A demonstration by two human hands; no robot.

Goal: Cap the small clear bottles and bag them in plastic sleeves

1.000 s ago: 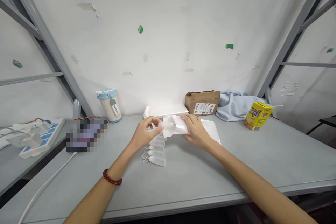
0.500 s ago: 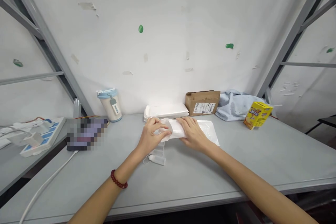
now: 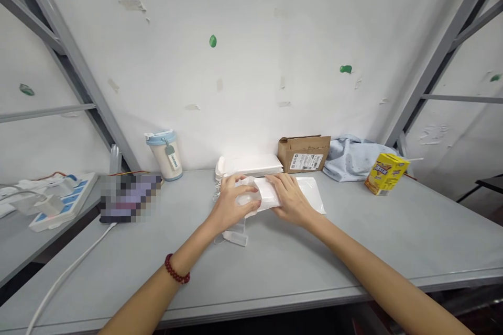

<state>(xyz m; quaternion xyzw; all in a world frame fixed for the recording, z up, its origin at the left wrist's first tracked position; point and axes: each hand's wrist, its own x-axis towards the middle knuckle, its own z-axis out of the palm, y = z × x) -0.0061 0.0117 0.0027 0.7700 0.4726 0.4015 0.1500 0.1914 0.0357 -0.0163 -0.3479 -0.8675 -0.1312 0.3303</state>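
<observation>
A white bubble mailer (image 3: 312, 193) lies across the middle of the table, between both hands. My right hand (image 3: 288, 196) is wrapped over its middle, fingers on top and thumb at the near side. My left hand (image 3: 231, 201) curves round the mailer's left end, where the pale, translucent mouth shows between thumb and fingers. What is inside the mailer cannot be made out. Just below the left hand lie small clear plastic pieces (image 3: 236, 238) with a thin white loop. A flat white stack (image 3: 251, 164) rests behind the hands.
At the back stand a cream tumbler with a blue lid (image 3: 167, 157), a brown cardboard box (image 3: 304, 154) and a light blue cloth (image 3: 349, 159). A yellow drink carton (image 3: 386, 174) with a straw is at right. On the left are a blurred phone (image 3: 131, 199), its white cable and a power strip (image 3: 70, 204).
My left thumb and fingers have spread from a pinch, and the mailer's mouth gapes wider between them. The right hand keeps its hold, and the mailer has tilted slightly.
</observation>
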